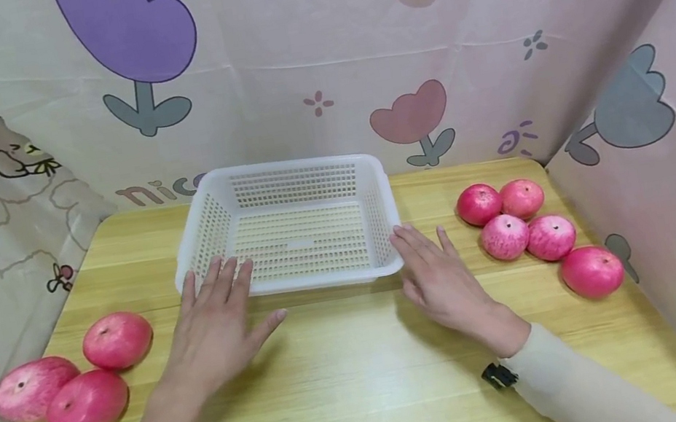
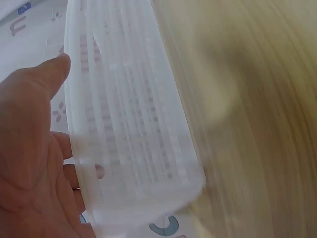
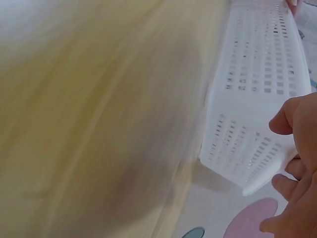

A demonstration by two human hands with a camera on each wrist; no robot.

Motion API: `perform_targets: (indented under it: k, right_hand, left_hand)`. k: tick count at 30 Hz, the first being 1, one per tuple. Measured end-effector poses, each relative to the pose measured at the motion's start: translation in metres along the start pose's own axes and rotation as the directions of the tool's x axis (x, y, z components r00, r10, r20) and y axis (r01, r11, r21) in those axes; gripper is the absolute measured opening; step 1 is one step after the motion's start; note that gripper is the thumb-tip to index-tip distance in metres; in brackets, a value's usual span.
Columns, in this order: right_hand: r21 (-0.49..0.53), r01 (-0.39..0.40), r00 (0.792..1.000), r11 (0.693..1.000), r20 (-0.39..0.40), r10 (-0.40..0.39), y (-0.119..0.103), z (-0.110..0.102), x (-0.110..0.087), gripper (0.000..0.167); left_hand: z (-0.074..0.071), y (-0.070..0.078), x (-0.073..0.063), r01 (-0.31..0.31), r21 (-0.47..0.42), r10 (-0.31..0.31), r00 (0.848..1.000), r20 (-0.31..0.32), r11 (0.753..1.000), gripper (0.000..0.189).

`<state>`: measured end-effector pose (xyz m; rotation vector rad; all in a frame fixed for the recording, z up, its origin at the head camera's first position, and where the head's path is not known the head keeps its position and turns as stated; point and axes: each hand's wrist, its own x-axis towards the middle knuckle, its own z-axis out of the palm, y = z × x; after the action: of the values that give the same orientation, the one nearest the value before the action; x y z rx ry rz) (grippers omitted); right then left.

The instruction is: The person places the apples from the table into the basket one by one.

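left hand [image 1: 216, 345], fingers loosely spread, and right hand [image 1: 446, 290], fingers nearly straight, at near corners of basket [image 1: 316, 280]; fruit [image 1: 117, 340] both sides.

A white, open-topped plastic basket [image 1: 315, 279], rectangular with rounded corners, its walls and floor pierced in rows, stands upright and bare inside toward the far edge of the wooden table [image 1: 352, 386]
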<state>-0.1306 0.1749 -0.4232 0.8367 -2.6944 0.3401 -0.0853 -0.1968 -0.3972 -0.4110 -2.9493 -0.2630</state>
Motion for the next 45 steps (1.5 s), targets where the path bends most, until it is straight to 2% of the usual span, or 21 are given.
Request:
perform_targets:
  k: [6, 12, 18, 22, 26, 28, 30, 32, 34, 36, 38, 42, 45]
  right_hand:
    - [0.025, -0.001, 0.997, 1.000, -0.078, 0.003, 0.012, -0.004, -0.011, 0.063]
    - [0.049, -0.007, 0.984, 0.999, -0.177, 0.015, 0.022, -0.009, -0.018, 0.053]
    - [0.069, -0.010, 0.954, 0.998, -0.300, 0.031, 0.033, -0.010, -0.027, 0.049]
    - [0.092, -0.002, 0.922, 0.996, -0.385, 0.038, 0.038, -0.012, -0.029, 0.047]
    - [0.109, -0.014, 0.901, 0.994, -0.430, 0.060, 0.039, -0.015, -0.029, 0.040]
    - [0.128, -0.044, 0.906, 0.991, -0.413, 0.094, 0.037, -0.017, -0.029, 0.036]
    - [0.160, -0.100, 0.919, 0.982, -0.363, 0.152, 0.035, -0.020, -0.026, 0.036]
    - [0.186, -0.176, 0.937, 0.967, -0.270, 0.223, 0.031, -0.024, -0.022, 0.041]
    - [0.206, -0.256, 0.946, 0.944, -0.149, 0.289, 0.027, -0.027, -0.017, 0.052]
    - [0.212, -0.322, 0.941, 0.923, -0.032, 0.336, 0.024, -0.029, -0.012, 0.063]
    - [0.210, -0.364, 0.931, 0.908, 0.051, 0.361, 0.022, -0.028, -0.009, 0.071]
    - [0.202, -0.396, 0.918, 0.896, 0.104, 0.382, 0.019, -0.028, -0.006, 0.077]
    - [0.196, -0.404, 0.915, 0.894, 0.111, 0.389, 0.019, -0.029, -0.007, 0.077]
  left_hand:
    - [0.000, -0.007, 0.000, -0.009, -0.031, 0.009, 1.000, -0.005, 0.999, 0.094]
    - [0.001, 0.005, -0.003, -0.032, -0.047, 0.033, 0.999, 0.023, 0.998, 0.094]
    - [0.001, 0.024, -0.008, -0.063, -0.039, 0.064, 0.998, 0.027, 0.997, 0.094]
    - [0.001, 0.033, -0.012, -0.091, -0.026, 0.091, 0.996, 0.002, 0.995, 0.091]
    - [0.000, 0.040, -0.016, -0.116, -0.003, 0.116, 0.993, -0.013, 0.993, 0.087]
    - [-0.002, 0.040, -0.016, -0.117, -0.001, 0.117, 0.993, -0.022, 0.993, 0.087]
    - [-0.004, 0.039, -0.013, -0.109, -0.015, 0.109, 0.993, -0.037, 0.994, 0.087]
    - [-0.007, 0.034, -0.007, -0.099, -0.034, 0.097, 0.993, -0.063, 0.995, 0.088]
    - [-0.009, 0.029, 0.001, -0.076, -0.062, 0.071, 0.995, -0.073, 0.995, 0.090]
    - [-0.010, 0.022, 0.008, -0.045, -0.089, 0.040, 0.998, -0.054, 0.995, 0.092]
    - [-0.009, 0.016, 0.014, -0.008, -0.118, 0.007, 1.000, -0.008, 0.993, 0.097]
    - [-0.006, 0.009, 0.019, 0.048, -0.157, -0.036, 0.996, 0.081, 0.986, 0.106]
    - [-0.004, 0.009, 0.018, 0.061, -0.173, -0.045, 0.994, 0.097, 0.983, 0.108]
